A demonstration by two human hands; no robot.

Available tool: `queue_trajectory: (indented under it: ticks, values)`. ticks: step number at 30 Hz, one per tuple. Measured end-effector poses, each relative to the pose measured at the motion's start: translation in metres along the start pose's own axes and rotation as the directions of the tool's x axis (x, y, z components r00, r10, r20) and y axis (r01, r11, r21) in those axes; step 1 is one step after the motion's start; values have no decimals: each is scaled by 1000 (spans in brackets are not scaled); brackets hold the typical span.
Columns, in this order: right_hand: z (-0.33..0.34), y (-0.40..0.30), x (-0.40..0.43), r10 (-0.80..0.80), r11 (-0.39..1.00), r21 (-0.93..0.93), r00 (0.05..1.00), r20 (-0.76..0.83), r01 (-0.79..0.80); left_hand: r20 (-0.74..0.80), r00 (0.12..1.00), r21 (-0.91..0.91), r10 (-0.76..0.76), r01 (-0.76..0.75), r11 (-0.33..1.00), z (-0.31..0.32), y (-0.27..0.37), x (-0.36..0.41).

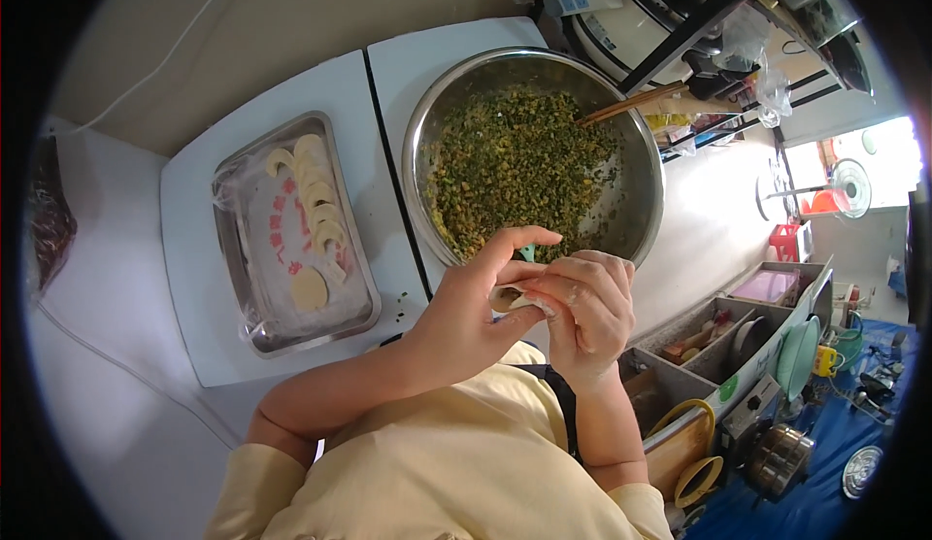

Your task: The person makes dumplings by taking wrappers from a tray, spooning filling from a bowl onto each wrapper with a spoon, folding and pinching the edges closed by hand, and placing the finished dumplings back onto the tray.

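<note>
A partly folded dumpling wrapper (502, 298) with some dark filling is pinched between my two hands. Its lower side rests in my left hand (470, 303), whose index finger is raised. The fingertips of my right hand (593, 307), dusted with flour, press its edge. A small green piece of a utensil (527, 251) shows behind my left hand; the rest is hidden. Just beyond both hands is a large stainless steel bowl (633, 176) of chopped green-and-yellow filling (517, 168). Wooden chopsticks (630, 104) lean on its right rim.
To the left, a metal tray (368, 267) lined with plastic film holds a row of folded dumplings (314, 190) and a flat round wrapper (309, 289). Tray and bowl stand on a white surface (291, 96) with a dark seam. At right are a rice cooker (619, 37), a black shelf rack (699, 26) and grey bins (699, 358).
</note>
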State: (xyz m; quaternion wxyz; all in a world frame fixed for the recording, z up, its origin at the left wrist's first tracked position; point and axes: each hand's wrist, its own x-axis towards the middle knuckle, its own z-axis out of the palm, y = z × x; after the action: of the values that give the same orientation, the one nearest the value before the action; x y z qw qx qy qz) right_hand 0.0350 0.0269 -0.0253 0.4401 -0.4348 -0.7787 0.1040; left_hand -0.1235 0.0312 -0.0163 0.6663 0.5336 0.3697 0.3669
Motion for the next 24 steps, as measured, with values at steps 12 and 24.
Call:
queue_trajectory:
  ticks: [12,24]
  values:
    - [2,5,6,32,998,55,999,-2,-32,-75,986,44,146,-143,989,-3,-19,3]
    - [9,9,9,212,965,168,977,-39,-202,-27,999,-322,-46,35,946,-2,-28,6]
